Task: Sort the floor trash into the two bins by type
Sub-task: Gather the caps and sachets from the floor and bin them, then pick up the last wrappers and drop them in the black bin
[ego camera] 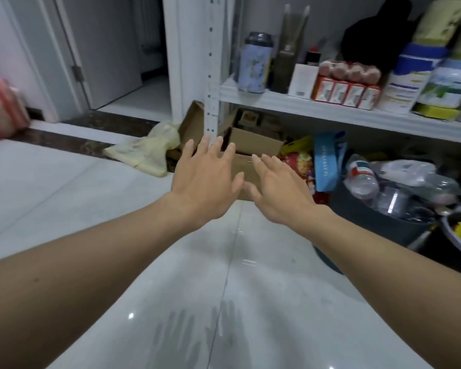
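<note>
cardboard box [246,163] sits on the floor just beyond both hands, partly hidden behind their fingers. left hand [205,179] and right hand [280,190] reach forward side by side, palms down, fingers straight and spread, holding nothing. right of the right hand stands a grey bin [370,222] holding plastic bottles [362,177], with a second bin [446,227] beside it. a pale yellow bag [149,150] lies left of the left hand.

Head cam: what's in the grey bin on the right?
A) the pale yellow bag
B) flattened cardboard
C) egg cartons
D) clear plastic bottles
D: the grey bin is piled with clear plastic bottles, the nearest of which has a red-and-white label.
</note>
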